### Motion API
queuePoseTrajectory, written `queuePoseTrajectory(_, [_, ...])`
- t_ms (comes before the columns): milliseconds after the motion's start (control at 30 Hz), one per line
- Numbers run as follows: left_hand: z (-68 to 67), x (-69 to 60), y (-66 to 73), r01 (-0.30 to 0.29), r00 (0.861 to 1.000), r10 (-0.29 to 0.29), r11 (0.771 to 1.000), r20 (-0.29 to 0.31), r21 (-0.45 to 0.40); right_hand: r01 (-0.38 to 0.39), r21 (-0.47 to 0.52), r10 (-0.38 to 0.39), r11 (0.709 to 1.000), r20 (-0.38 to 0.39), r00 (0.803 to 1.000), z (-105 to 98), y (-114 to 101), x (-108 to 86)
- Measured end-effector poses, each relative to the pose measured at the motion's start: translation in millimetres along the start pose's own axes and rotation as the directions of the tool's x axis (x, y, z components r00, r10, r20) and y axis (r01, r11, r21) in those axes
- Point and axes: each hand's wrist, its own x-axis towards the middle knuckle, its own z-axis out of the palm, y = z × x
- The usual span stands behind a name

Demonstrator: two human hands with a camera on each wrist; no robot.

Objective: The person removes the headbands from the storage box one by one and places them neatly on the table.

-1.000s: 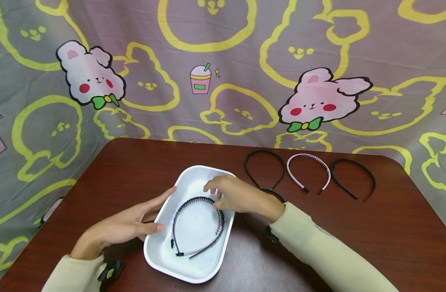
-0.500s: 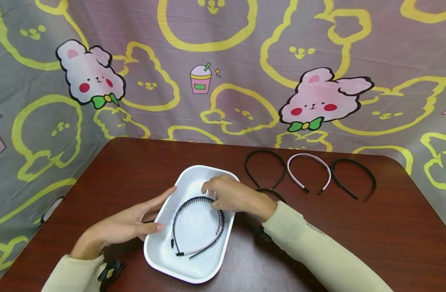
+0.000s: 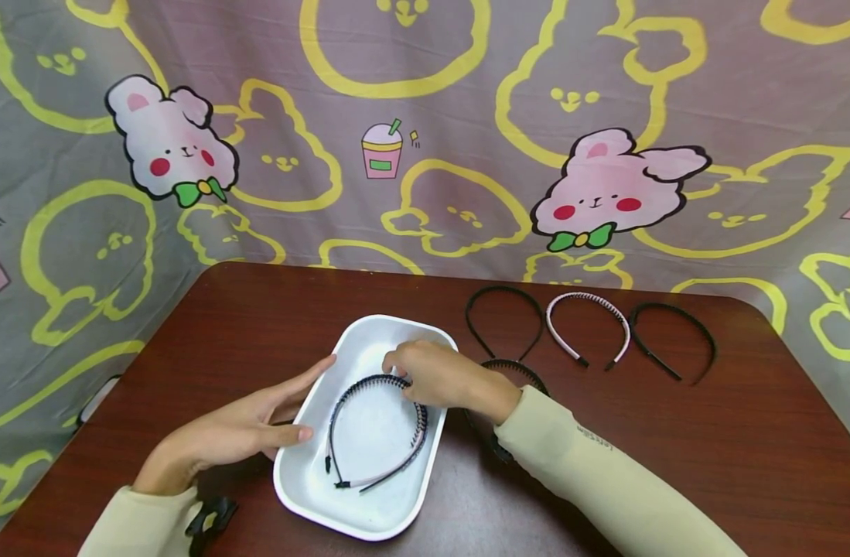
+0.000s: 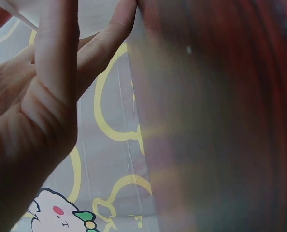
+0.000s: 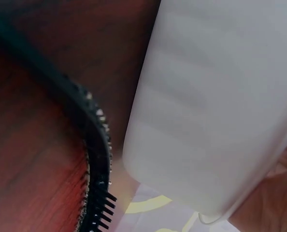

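A white plastic tray (image 3: 386,534) lies on the table with several dark and pale toothed headbands (image 3: 341,406) nested in it. At its left side my left hand (image 3: 233,425) holds the wall, thumb over the rim and other fingers along the outside. In the left wrist view the left hand (image 4: 42,96) has long, fairly straight fingers. My right hand (image 3: 442,375) reaches over the right rim, fingers bent down at the top of the nested headbands; whether it pinches one is hidden. The right wrist view shows the tray's outer wall (image 5: 201,96) and little of the hand.
Right of the tray, partly under the right arm, lies a black toothed headband (image 3: 518,367), near the wrist camera in the right wrist view. Behind it are a thin black headband (image 3: 504,290), a pink-white one (image 3: 585,298) and another black one (image 3: 682,313). A patterned curtain (image 3: 452,116) hangs behind.
My right hand has shifted slightly left and lower into the tray, its fingers drawing closer together at the headbands. The left hand, tray and headbands look unmoved.
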Motion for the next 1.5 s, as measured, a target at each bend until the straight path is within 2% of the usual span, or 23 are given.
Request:
queuePoseTrajectory(367, [-0.5,-0.7,0.8,0.014,1.0,-0.013,1.0,-0.012,0.018,0.003,-0.044,-0.004,0.999,-0.026,1.0,4.8,-0.5,1.1])
queuePoseTrajectory(733, [0.0,-1.1,-0.9,0.008,1.0,-0.008,1.0,-0.002,-0.003,-0.019,0.005,0.019,1.0,-0.04,0.999,3.4,-2.1,-1.3])
queuePoseTrajectory(1033, [0.2,-1.1,-0.7,0.011,1.0,-0.011,1.0,-0.004,-0.007,-0.041,0.099,0.046,0.994,-0.05,0.998,3.1,-0.7,-2.1])
queuePoseTrajectory(1367, [0.9,-0.6,-0.1,0.008,1.0,-0.008,1.0,-0.01,0.003,0.028,0.082,-0.017,0.996,-0.135,0.991,-0.6,0.7,-2.0])
queuePoseTrajectory(1500, [0.6,-0.7,-0.5,-0.002,1.0,0.002,1.0,-0.008,0.017,0.027,0.08,-0.015,0.996,-0.157,0.988,-3.3,1.1,-2.5])
